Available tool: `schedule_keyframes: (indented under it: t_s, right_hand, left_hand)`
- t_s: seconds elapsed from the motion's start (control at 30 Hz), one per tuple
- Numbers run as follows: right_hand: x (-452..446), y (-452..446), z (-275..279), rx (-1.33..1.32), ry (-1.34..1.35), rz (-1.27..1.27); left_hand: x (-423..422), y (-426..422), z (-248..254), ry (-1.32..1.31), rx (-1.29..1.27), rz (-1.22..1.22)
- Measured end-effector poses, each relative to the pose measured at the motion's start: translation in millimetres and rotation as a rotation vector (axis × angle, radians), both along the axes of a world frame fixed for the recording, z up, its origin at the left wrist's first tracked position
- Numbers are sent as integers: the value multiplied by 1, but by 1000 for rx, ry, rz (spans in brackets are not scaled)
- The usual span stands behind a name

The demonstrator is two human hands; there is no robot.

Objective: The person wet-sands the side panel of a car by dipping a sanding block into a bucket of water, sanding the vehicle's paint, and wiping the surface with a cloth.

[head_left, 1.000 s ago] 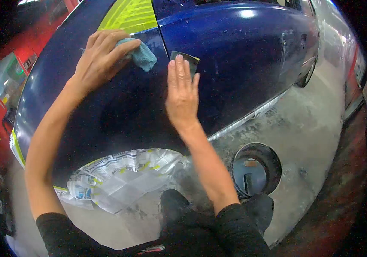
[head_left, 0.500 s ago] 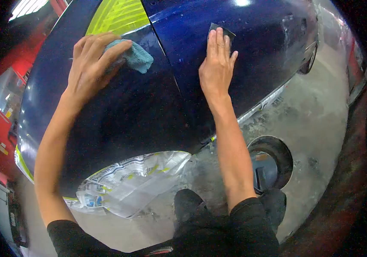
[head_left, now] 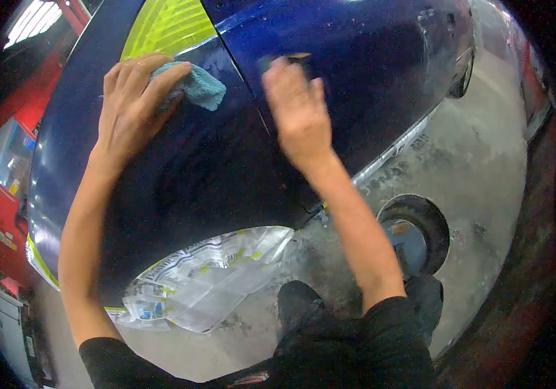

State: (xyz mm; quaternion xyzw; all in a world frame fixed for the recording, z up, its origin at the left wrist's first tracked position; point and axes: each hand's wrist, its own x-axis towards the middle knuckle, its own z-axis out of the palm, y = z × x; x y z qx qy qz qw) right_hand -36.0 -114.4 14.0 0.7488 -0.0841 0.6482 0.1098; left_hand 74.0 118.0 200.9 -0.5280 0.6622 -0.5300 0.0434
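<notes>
A light-blue cloth (head_left: 203, 87) is gripped in my left hand (head_left: 129, 104), which rests on the dark blue car panel (head_left: 181, 175) just below the yellow-green masking tape (head_left: 168, 29). My right hand (head_left: 299, 113), blurred by motion, lies with its fingers stretched over a dark sheet (head_left: 299, 59) and presses it on the blue door panel (head_left: 362, 65), right of the panel gap. Only the sheet's upper edge and corner show past the fingertips.
Newspaper and sheeting (head_left: 206, 279) cover the wheel area below the panel. A round bucket (head_left: 437, 236) with something inside stands on the grey floor (head_left: 479, 188) at the right. Red equipment (head_left: 2, 220) stands at the left.
My right hand first moved right across the door with the sheet, then back left. My left hand kept hold of the cloth near the tape. The view has shifted slightly.
</notes>
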Motion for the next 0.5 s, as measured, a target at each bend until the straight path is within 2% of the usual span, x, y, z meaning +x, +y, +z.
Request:
schedule_keyframes:
  t_s: [0.07,0.13,0.2,0.23,0.27,0.37,0.5]
  right_hand:
    - [0,-45,17,194,-115,-73]
    - [4,-48,29,302,-165,-145]
    - [11,-10,19,211,-129,-4]
    - [10,21,6,135,5,-5]
    - [9,39,-19,128,15,200]
    - [-3,38,-94,190,46,299]
    - [-2,40,-93,285,24,342]
  left_hand:
    - [-2,1,-1,7,6,0]
    - [-2,2,-1,9,9,4]
    - [-1,-2,1,5,1,4]
    - [1,-2,1,3,-3,8]
    - [3,-1,-1,4,-4,15]
    - [-1,-1,0,12,6,-2]
    - [1,-4,1,0,-11,-3]
